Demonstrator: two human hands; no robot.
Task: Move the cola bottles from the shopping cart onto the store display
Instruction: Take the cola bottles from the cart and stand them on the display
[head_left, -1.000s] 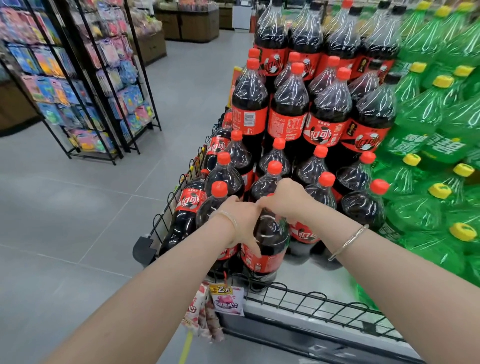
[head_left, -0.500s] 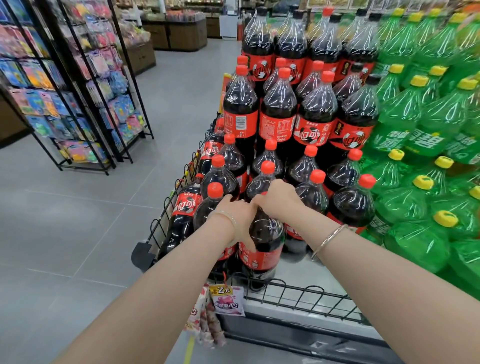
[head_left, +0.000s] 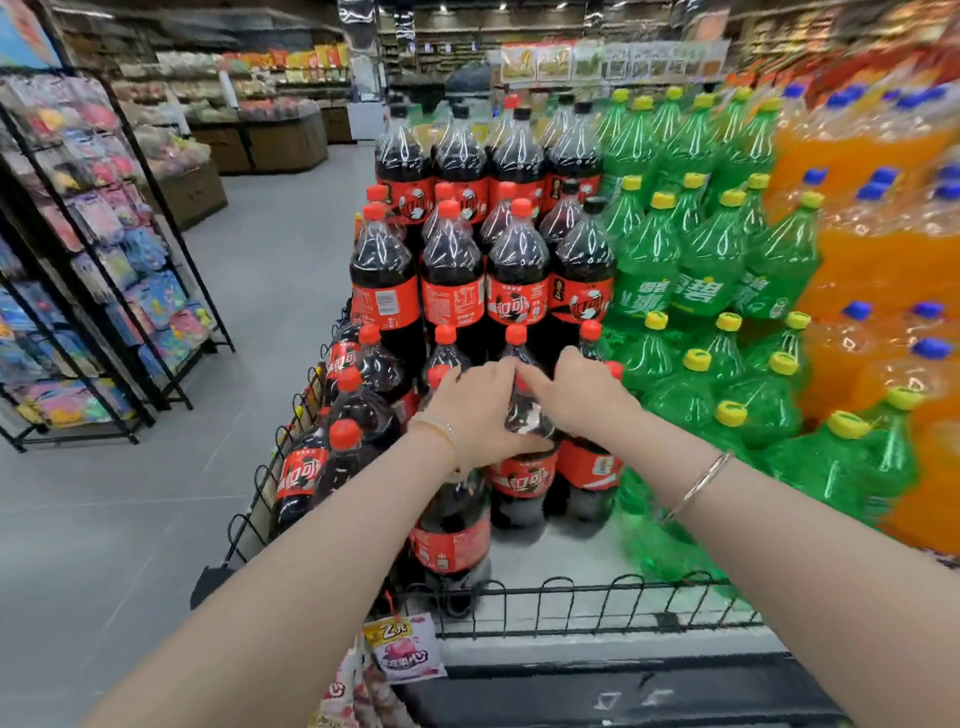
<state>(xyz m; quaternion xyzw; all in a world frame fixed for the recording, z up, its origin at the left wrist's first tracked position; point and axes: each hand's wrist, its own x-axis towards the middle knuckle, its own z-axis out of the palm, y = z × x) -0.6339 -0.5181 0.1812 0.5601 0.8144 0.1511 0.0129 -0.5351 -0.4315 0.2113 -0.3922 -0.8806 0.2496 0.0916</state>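
cola bottles (head_left: 452, 291) left | lemon-lime bottles (head_left: 711, 270) right of them | rack (head_left: 109, 249) far left

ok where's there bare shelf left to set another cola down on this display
One bare white patch on the bottom tier: behind the wire rail, right of the front cola bottle, left of the green bottles. Further back it is crowded: cola stands cap to cap, both hands on one bottle.
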